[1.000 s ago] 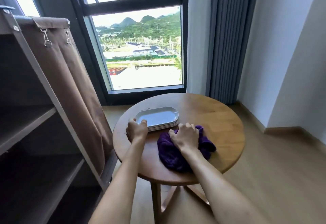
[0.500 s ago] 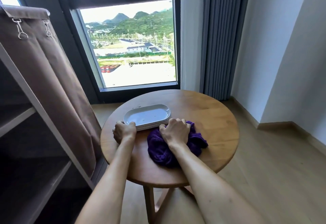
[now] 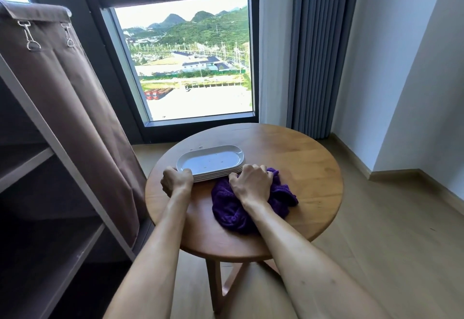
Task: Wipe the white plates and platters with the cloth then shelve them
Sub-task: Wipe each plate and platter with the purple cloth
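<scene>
2 hands (image 3: 252,184) flank platters (image 3: 211,162) lying long-axis left-right.

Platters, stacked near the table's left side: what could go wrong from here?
1. The left hand grips the stack of platters at one end only; lifting could tip or slide them.
2. The right hand holds a bunched cloth, which may wipe poorly.
3. Specks on the top platter could get shelved.

desk (image 3: 301,158): centre of frame
platters (image 3: 211,162): stacked on desk, left-centre
cloth (image 3: 253,205): on desk, just right of platters
shelf (image 3: 25,165): left edge of frame
</scene>
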Action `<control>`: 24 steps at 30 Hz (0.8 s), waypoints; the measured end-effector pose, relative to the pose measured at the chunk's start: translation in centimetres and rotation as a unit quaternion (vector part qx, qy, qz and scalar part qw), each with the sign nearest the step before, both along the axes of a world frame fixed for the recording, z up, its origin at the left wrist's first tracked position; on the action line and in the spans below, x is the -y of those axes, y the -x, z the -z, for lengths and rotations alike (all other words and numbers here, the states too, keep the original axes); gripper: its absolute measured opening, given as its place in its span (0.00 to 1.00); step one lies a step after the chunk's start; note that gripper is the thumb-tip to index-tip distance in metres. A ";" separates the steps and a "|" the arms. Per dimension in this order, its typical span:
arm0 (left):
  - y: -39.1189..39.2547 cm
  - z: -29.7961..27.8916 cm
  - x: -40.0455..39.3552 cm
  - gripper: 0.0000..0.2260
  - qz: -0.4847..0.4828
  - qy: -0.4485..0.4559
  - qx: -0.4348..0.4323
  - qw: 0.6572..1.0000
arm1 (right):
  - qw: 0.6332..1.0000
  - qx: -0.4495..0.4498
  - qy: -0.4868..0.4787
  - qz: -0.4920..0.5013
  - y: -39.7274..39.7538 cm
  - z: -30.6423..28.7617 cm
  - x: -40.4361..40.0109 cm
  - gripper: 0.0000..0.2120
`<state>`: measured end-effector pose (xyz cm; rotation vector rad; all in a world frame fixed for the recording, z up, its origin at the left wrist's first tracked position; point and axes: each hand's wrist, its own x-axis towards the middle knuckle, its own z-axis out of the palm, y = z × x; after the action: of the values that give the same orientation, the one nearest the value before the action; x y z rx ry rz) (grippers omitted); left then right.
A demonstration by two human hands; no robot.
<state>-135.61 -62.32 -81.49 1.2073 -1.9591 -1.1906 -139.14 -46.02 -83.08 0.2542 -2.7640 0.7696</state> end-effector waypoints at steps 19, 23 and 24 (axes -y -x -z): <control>0.6 -0.6 2.0 0.15 0.009 0.005 0.090 0.996 | 1.000 -0.003 -0.004 0.006 0.3 0.1 0.3 0.17; 0.7 -1.1 1.9 0.11 0.008 0.037 0.103 0.994 | 1.000 -0.001 -0.004 0.006 0.2 0.1 0.3 0.16; 0.6 -1.2 1.8 0.09 0.005 0.050 0.098 0.994 | 1.000 -0.003 -0.003 0.006 0.2 0.0 0.3 0.16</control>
<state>-136.26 -64.14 -80.28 1.3046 -2.1425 -0.9984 -139.37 -46.33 -83.13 0.2409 -2.7604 0.7581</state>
